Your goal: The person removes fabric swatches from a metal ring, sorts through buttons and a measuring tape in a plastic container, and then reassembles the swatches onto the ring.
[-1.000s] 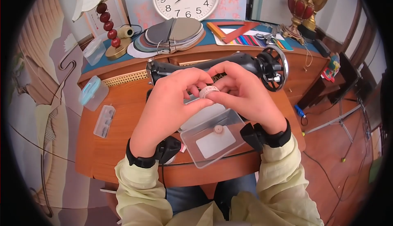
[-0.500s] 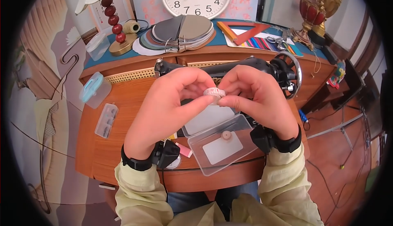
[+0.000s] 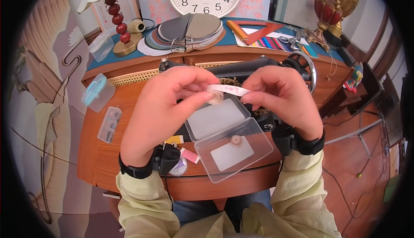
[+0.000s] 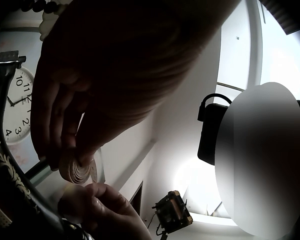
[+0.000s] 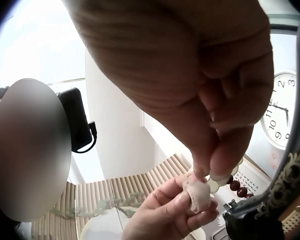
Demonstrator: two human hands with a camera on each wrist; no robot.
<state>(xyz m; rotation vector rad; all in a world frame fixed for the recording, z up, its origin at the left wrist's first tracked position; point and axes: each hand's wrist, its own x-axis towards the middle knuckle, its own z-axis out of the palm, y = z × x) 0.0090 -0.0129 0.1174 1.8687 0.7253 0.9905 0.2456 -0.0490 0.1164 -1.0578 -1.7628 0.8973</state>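
A rolled measuring tape [image 3: 214, 97], whitish with red marks, is held by my left hand [image 3: 166, 102] between thumb and fingers. From the roll a short strip stretches to the right, and my right hand [image 3: 284, 95] pinches its loose end between thumb and fingertips. The left wrist view shows the layers of the tape coil [image 4: 75, 168] edge-on under the fingers. Both hands are raised above an open clear plastic box [image 3: 207, 162], which holds a white card [image 3: 230, 157] and a small round pinkish disc [image 3: 236, 140].
A black sewing machine [image 3: 189, 65] with a handwheel [image 3: 314, 74] stands behind the hands. Pink [image 3: 189, 155] and yellow [image 3: 174, 139] pieces lie left of the box. Further left are a compartment case [image 3: 109, 125] and a blue-lidded container [image 3: 95, 91]. Fabric swatches [image 3: 206, 26] lie on the back shelf.
The hands have drawn apart, the right one moving right with the tape's end, so a strip now spans between them. Earlier both held the closed roll together.
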